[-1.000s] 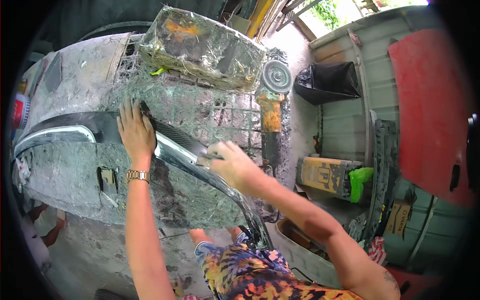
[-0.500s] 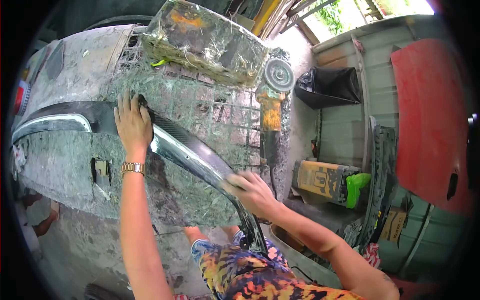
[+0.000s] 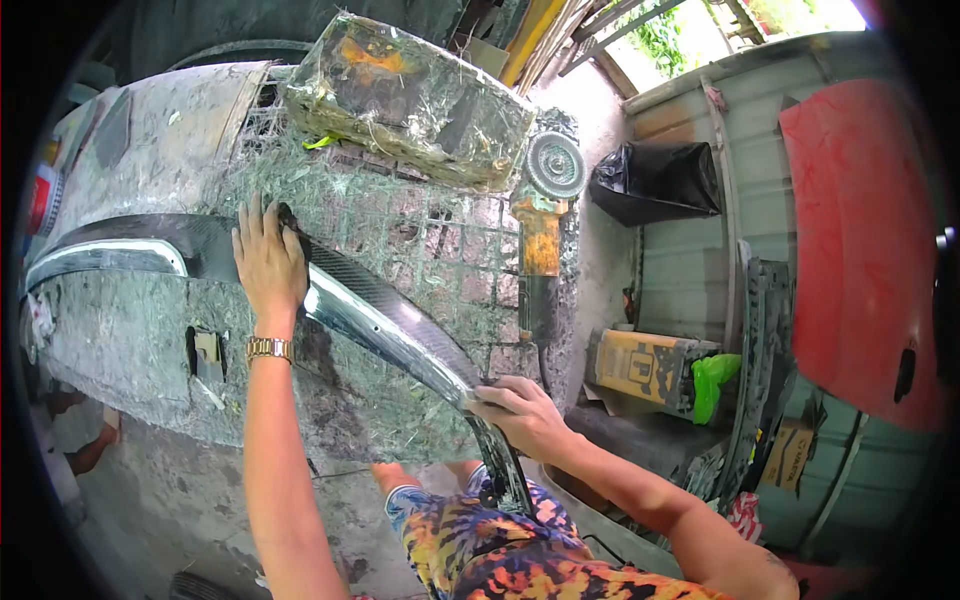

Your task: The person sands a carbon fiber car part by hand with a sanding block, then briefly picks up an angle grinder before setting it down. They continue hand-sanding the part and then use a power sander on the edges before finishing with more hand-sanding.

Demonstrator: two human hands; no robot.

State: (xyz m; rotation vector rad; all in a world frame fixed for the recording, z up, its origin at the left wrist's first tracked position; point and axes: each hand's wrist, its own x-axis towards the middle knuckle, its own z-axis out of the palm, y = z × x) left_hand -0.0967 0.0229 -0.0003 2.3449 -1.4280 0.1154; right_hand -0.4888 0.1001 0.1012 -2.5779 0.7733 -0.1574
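A long curved carbon-fibre car trim piece (image 3: pixel 375 300), black weave above and a pale, scuffed lower strip, stretches across the worktable (image 3: pixel 300 400). My left hand (image 3: pixel 268 262) lies flat over its middle, fingers stretched out. A small dark lump shows beside those fingertips. Farther right, my right hand (image 3: pixel 525 415) presses on the strip where the piece bends down toward my body. Its fingers are together and curled; whatever is under them is hidden. The piece's lower end (image 3: pixel 510 475) reaches my shorts.
An angle grinder (image 3: pixel 545 215) rests on the table's right edge beside a tape-wrapped block (image 3: pixel 410 105). Right of the table are a black bag (image 3: pixel 660 180), a yellow box (image 3: pixel 640 365) and a red car panel (image 3: pixel 865 250). Another person's arm (image 3: pixel 95 445) shows far left.
My right hand has slid slightly right and down along the trim piece and looks less blurred. My left hand keeps its place on it. The whole view has shifted a little.
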